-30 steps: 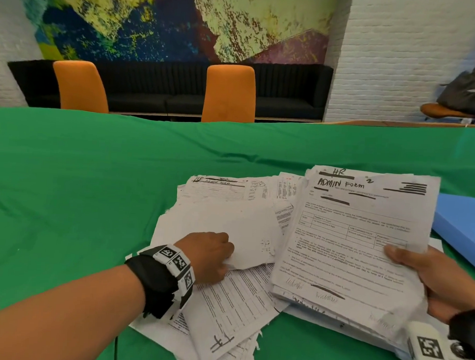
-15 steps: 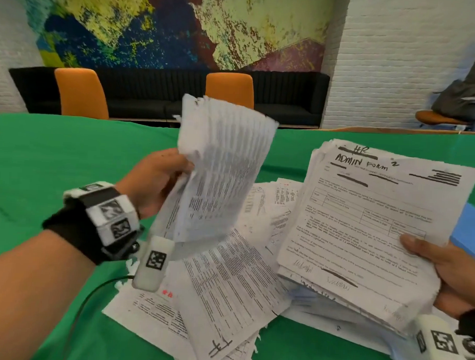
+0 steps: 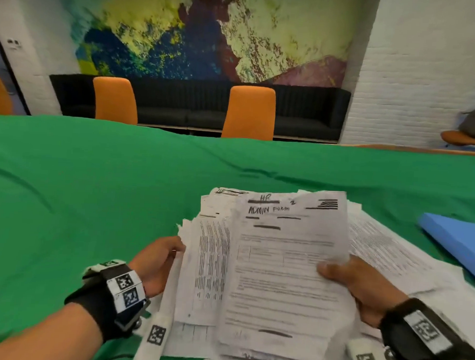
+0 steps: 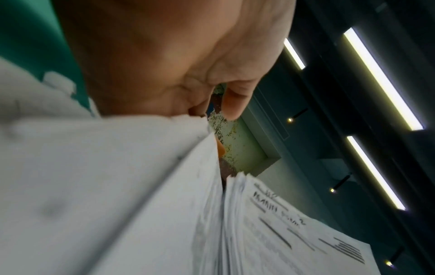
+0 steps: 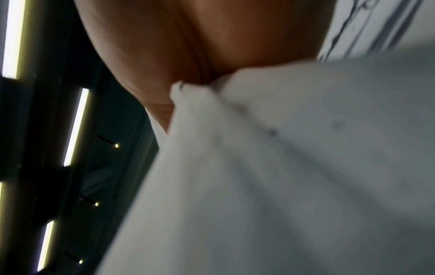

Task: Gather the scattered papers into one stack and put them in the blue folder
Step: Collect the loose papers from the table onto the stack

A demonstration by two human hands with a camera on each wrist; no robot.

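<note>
A thick stack of printed papers (image 3: 281, 277), topped by a sheet headed "ADMIN FORM", is held up over the green table between both hands. My right hand (image 3: 343, 277) grips its right edge, thumb on top. My left hand (image 3: 162, 261) holds a second bundle of papers (image 3: 208, 265) by its left edge, tucked against and partly under the main stack. The left wrist view shows that bundle (image 4: 117, 186) beside the form stack (image 4: 294, 238) with my thumb (image 4: 235, 104) above. The right wrist view is mostly blurred white paper (image 5: 282, 167). The blue folder (image 3: 459, 244) lies shut at the right.
More loose sheets (image 3: 396, 257) lie on the green tablecloth (image 3: 94, 200) under and to the right of the held stack. Orange chairs (image 3: 250, 112) and a black bench stand beyond the table's far edge.
My left hand lifted a bundle of papers off the table, raised it, then brought it right against the stack in my right hand. The right hand shifted the stack leftward.
</note>
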